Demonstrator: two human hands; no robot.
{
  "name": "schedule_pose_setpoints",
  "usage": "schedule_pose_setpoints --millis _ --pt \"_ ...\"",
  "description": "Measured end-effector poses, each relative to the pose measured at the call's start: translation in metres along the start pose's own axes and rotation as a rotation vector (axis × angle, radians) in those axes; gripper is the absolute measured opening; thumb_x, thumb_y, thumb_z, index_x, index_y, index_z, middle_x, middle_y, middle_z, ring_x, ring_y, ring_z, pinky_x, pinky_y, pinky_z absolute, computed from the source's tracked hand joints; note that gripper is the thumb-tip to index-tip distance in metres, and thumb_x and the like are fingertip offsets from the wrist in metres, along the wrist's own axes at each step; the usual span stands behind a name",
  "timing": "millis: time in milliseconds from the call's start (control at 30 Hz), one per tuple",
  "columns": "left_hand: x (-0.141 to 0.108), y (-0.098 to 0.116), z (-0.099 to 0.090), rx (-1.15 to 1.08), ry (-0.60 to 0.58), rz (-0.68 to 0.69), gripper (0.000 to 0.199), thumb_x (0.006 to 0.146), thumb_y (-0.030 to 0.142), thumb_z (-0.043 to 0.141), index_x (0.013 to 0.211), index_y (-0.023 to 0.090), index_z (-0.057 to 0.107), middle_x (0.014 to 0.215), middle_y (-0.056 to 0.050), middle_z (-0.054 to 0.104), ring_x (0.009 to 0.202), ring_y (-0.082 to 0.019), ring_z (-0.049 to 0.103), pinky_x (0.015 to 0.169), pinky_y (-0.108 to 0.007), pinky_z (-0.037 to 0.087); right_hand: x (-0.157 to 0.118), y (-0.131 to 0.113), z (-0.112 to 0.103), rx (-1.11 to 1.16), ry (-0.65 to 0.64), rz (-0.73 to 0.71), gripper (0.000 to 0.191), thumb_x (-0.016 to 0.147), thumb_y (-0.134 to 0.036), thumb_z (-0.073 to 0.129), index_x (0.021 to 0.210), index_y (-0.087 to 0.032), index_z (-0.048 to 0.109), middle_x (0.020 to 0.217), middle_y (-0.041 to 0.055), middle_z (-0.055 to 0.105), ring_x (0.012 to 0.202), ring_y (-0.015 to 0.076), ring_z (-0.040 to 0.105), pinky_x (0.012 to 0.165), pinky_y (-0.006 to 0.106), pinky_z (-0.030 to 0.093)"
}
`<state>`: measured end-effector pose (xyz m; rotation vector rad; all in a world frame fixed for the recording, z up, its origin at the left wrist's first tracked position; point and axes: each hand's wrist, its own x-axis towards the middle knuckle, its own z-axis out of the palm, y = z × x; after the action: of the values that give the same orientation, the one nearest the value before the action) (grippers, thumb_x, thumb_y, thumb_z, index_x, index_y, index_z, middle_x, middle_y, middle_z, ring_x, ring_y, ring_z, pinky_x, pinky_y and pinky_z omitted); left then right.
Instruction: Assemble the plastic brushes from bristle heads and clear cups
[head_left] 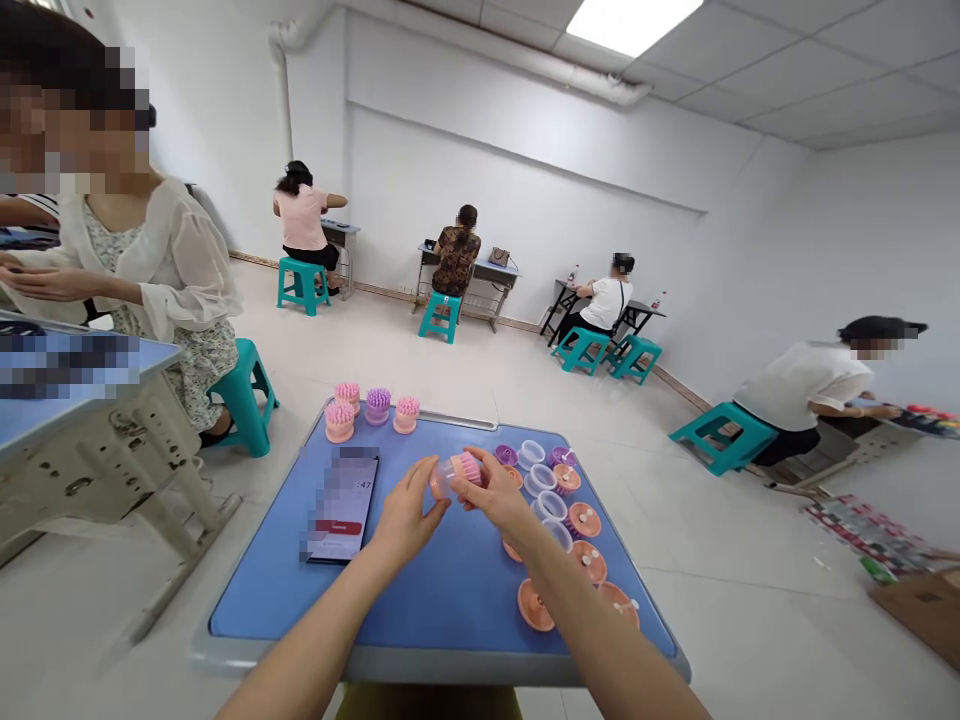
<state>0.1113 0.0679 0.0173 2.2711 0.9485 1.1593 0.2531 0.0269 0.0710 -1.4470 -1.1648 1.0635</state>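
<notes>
Above the middle of the blue desk, both my hands are closed around one small round brush (466, 468) with pink bristles and a clear, peach-tinted body. My left hand (407, 512) grips the clear end. At the bristle end are the fingers of my right hand (501, 492). The brush lies tilted on its side, bristles toward the right. Beyond my right forearm stand several clear plastic rings or cups (541, 480) and several peach round parts (585, 520) with small white stems. A purple round part (506, 457) is among them. My right arm hides some of these pieces.
Several bristled brushes (340, 422), pink and purple, stand at the desk's far left corner. A phone (346, 510) lies left of my hands. The desk (435, 610) has a raised grey rim. Another person (187, 250) sits close on the left; others sit farther off on green stools (442, 316).
</notes>
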Motion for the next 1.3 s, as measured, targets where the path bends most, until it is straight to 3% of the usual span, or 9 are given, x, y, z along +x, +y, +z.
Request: schedule_pose_setpoints --millis 200,300,467,700,967,1133,1233,1300 --pt "0.0 -0.003 -0.004 0.002 0.119 -0.095 0.049 0.077 0.019 0.049 0.124 0.013 0.035 0.126 -0.017 0.044 0.118 -0.027 0.041 0.095 -0.045 0.039 0.036 -0.001 0.011 -0.225 0.042 -0.118 0.05 0.069 -0.038 0.059 0.11 -0.016 0.041 0.079 0.0012 0.056 0.06 0.0107 0.053 0.052 0.024 0.046" --pt "0.0 -0.001 -0.006 0.0 0.208 -0.033 0.041 0.079 0.015 0.044 0.12 0.016 0.04 0.121 -0.014 0.049 0.113 -0.024 0.046 0.093 -0.042 0.041 0.056 0.002 0.021 -0.33 0.054 -0.179 0.045 0.069 -0.037 0.057 0.107 -0.016 0.044 0.08 0.0023 0.058 0.066 0.0141 0.055 0.058 0.028 0.047" --pt "-0.002 0.005 -0.007 0.005 0.319 0.115 0.033 0.08 0.012 0.043 0.113 0.019 0.047 0.108 -0.01 0.058 0.102 -0.02 0.054 0.086 -0.038 0.048 0.089 0.002 0.05 -0.523 0.063 -0.319 0.047 0.064 -0.029 0.063 0.107 -0.021 0.046 0.097 0.0046 0.058 0.089 0.0202 0.054 0.08 0.037 0.043" --pt "-0.002 0.011 -0.01 -0.009 0.348 0.183 0.031 0.079 0.009 0.044 0.109 0.017 0.049 0.1 -0.01 0.06 0.093 -0.017 0.057 0.079 -0.031 0.052 0.124 0.0 0.086 -0.733 -0.041 -0.511 0.043 0.067 -0.023 0.059 0.109 -0.016 0.049 0.108 0.0108 0.055 0.101 0.0236 0.05 0.087 0.039 0.038" --pt "-0.001 0.011 -0.013 0.0 0.342 0.183 0.031 0.08 0.008 0.044 0.11 0.016 0.048 0.099 -0.01 0.061 0.092 -0.017 0.057 0.078 -0.03 0.052 0.143 0.008 0.103 -0.848 -0.113 -0.559 0.05 0.069 -0.02 0.057 0.117 -0.015 0.045 0.113 0.0136 0.049 0.104 0.0252 0.047 0.085 0.041 0.039" --pt "0.001 0.004 -0.012 0.043 0.344 0.167 0.029 0.08 0.01 0.044 0.107 0.016 0.051 0.098 -0.01 0.062 0.093 -0.017 0.058 0.08 -0.03 0.051 0.137 -0.001 0.096 -0.825 -0.136 -0.578 0.061 0.065 -0.02 0.062 0.122 -0.013 0.04 0.115 0.0149 0.048 0.108 0.0254 0.045 0.088 0.041 0.039" --pt "0.003 0.0 -0.011 0.066 0.345 0.181 0.026 0.08 0.011 0.044 0.103 0.016 0.053 0.095 -0.009 0.064 0.091 -0.018 0.059 0.08 -0.031 0.051 0.118 -0.018 0.068 -0.797 -0.091 -0.58 0.048 0.069 -0.021 0.06 0.114 -0.012 0.048 0.113 0.0136 0.05 0.103 0.0217 0.048 0.086 0.035 0.041" --pt "0.005 -0.002 -0.01 0.075 0.332 0.194 0.024 0.081 0.012 0.043 0.101 0.017 0.055 0.093 -0.009 0.065 0.088 -0.018 0.06 0.078 -0.032 0.051 0.097 -0.032 0.039 -0.78 -0.032 -0.562 0.036 0.073 -0.02 0.055 0.109 -0.015 0.053 0.109 0.0099 0.053 0.087 0.0157 0.054 0.078 0.029 0.045"
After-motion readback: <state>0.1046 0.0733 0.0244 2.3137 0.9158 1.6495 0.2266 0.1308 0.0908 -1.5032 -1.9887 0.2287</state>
